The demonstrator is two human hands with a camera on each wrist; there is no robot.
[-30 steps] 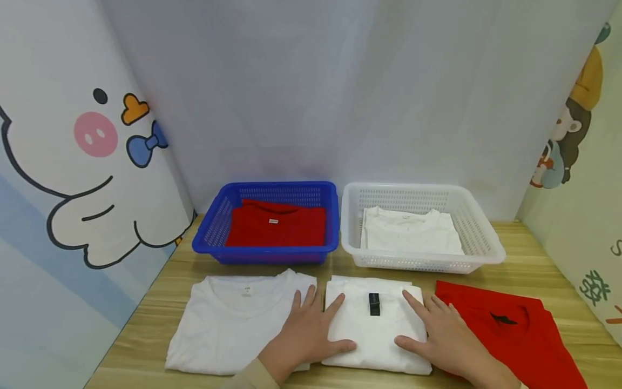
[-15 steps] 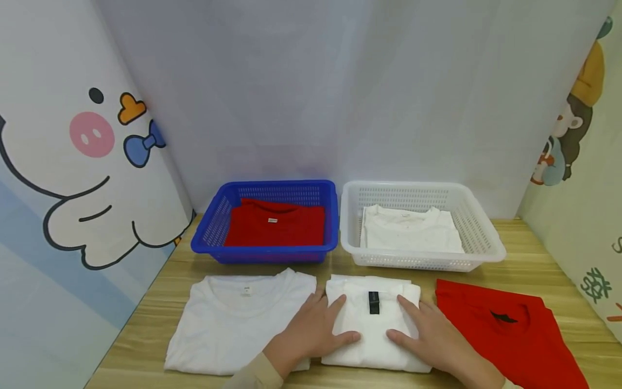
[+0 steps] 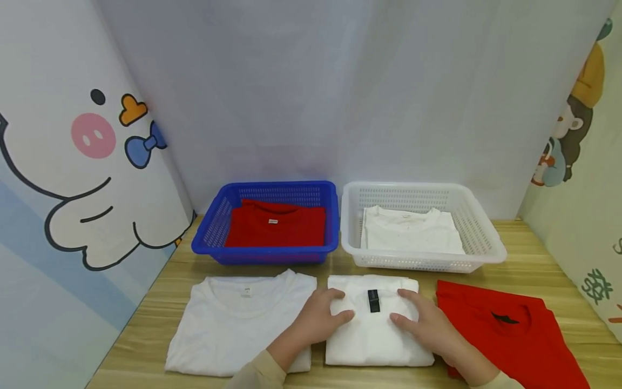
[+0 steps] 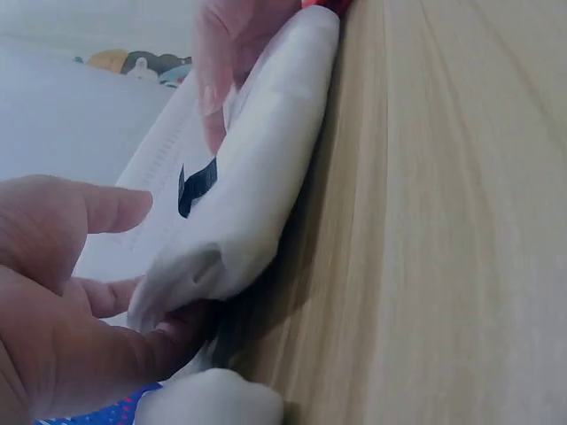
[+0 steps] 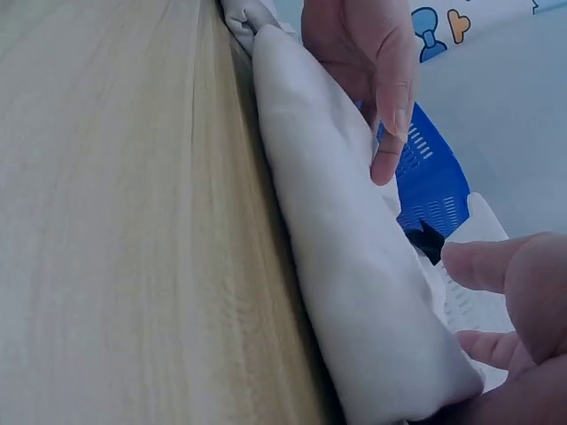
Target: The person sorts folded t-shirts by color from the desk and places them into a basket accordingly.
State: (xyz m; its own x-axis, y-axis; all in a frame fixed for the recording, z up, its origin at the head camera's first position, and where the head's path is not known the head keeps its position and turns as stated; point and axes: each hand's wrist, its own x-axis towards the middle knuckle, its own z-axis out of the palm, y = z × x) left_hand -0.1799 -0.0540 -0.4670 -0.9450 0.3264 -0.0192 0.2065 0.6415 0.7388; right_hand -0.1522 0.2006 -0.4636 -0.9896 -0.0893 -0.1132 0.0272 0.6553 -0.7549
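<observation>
A folded white T-shirt (image 3: 369,340) with a black neck label (image 3: 373,301) lies between my hands. At its left side my left hand (image 3: 316,319) grips the edge; in the left wrist view some fingers (image 4: 151,350) tuck under the fabric (image 4: 257,177) while the thumb stays above. My right hand (image 3: 430,327) holds the opposite edge, its lower fingers partly hidden beneath the cloth in the right wrist view. Another folded white T-shirt (image 3: 233,329) lies to the left, close to my left hand. Right of my right hand is a folded red T-shirt (image 3: 520,335).
Behind the shirts stand a blue basket (image 3: 272,251) containing a folded red T-shirt (image 3: 277,229) and a white basket (image 3: 418,254) containing a folded white T-shirt (image 3: 410,232). A pale curtain (image 3: 311,92) hangs behind them. Everything rests on a wood-grain table (image 3: 146,346).
Both hands have curled in at the middle white T-shirt's sides, from flatter, spread fingers. The shirt's near edge has shifted slightly away from me. The other shirts and the baskets stay put.
</observation>
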